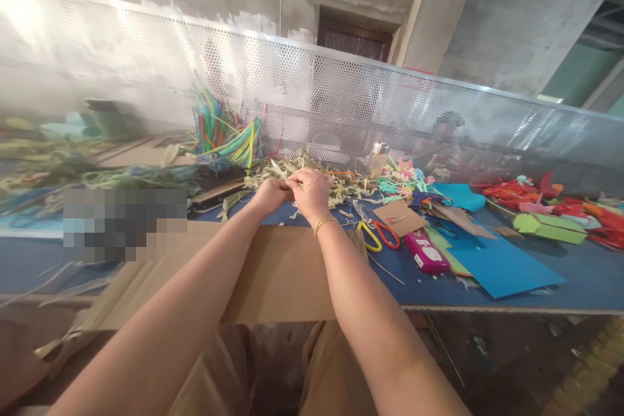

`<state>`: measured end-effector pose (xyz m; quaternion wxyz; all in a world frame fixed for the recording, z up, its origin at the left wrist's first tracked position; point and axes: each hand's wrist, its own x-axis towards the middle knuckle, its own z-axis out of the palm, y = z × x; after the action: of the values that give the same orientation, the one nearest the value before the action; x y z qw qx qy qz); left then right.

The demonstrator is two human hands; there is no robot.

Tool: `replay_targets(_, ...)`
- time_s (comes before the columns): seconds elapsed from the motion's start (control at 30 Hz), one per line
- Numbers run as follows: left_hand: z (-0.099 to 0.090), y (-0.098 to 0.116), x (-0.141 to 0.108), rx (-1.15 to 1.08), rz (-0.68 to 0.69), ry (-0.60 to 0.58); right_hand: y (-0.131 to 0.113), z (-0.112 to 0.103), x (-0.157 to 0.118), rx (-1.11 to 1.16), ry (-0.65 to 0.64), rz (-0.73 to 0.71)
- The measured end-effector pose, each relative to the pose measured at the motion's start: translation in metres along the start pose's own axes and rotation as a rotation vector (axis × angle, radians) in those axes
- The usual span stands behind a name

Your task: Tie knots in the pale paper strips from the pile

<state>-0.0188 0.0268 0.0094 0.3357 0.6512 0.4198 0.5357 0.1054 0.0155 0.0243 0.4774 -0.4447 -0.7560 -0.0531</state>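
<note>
Left hand [271, 198] and right hand [312, 194] meet near the cardboard [292, 273]
Fingers bunched, grip impossible to tell; pale strips [347, 191] beyond it seem unused.

Mid-picture, the left hand [272, 197] and right hand [312, 192] meet, their fingers hiding whatever may be pinched between them. Both forearms [170, 312] run out of frame, at eight and five o'clock. A pixelated patch [125, 224] near nine o'clock masks what lies there; the strand heap [63, 169] beyond is blurred. At three o'clock, the edge crops red pieces [550, 187]. The perforated panel [341, 97] covers the lower doorway [355, 42] at one o'clock.
</note>
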Motion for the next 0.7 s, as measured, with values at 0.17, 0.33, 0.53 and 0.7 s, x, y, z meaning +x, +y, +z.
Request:
replay_targets(0.17, 0.003, -0.007, -0.002, -0.095, -0.083, 0.020, 0.005, -0.003, 0.003, 0.012, 0.020, 0.023)
replay_targets(0.33, 0.003, -0.003, -0.002, -0.505, -0.274, 0.010, 0.018, -0.015, 0.008, 0.025, 0.199, 0.239)
replay_targets(0.53, -0.002, 0.001, 0.001, -0.603, -0.315, 0.022, 0.020, -0.009, 0.005, -0.124, 0.068, 0.293)
replay_targets(0.7, -0.002, -0.002, 0.000, -0.507, -0.269, 0.013, 0.016, -0.007, 0.005, -0.148, -0.094, 0.269)
